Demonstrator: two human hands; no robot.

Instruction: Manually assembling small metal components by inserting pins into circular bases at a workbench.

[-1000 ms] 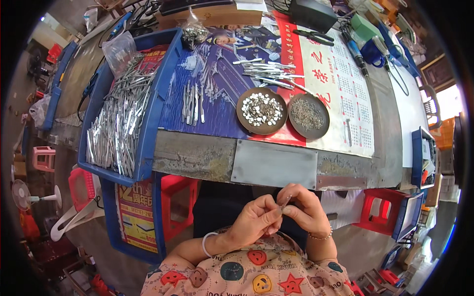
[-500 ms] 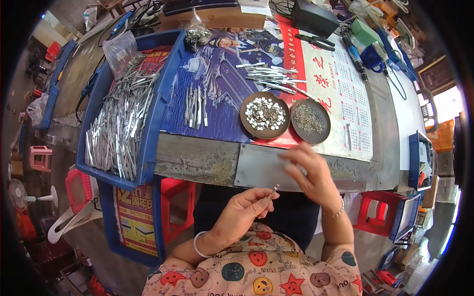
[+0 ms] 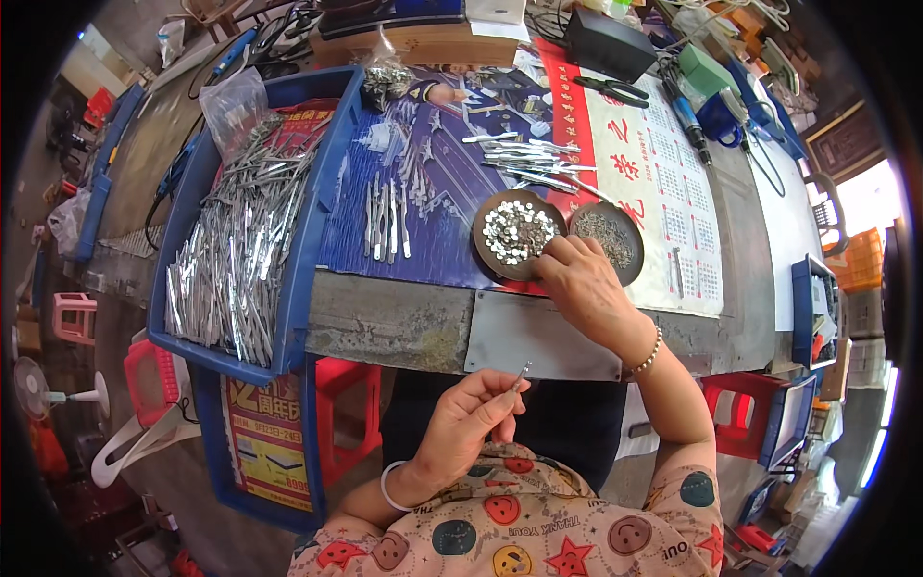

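Observation:
My left hand (image 3: 473, 415), closed, pinches a slim silvery metal piece (image 3: 522, 373) in front of the table edge; only its tip shows above the thumb. My right hand (image 3: 588, 293) reaches over the table, its bent fingers at the near right rim of a round brown dish (image 3: 488, 262) of small shiny discs (image 3: 514, 229). Those fingertips are drawn together, and whatever they hold is hidden. A second brown dish (image 3: 635, 264) with tiny thin metal pins (image 3: 601, 234) stands right beside the first, partly behind that hand.
At left, a blue bin (image 3: 293, 317) holds many flat metal strips (image 3: 231, 260). Several similar strips (image 3: 387, 221) lie in a row on the poster; another pile (image 3: 529, 159) lies behind the dishes. A grey metal plate (image 3: 538, 332) sits at the table's front edge. Black-handled pliers (image 3: 612, 89) lie farther back.
My right hand has moved forward and left, from above the table edge to the disc dish. My left hand keeps its grip on the slim metal piece and has barely shifted.

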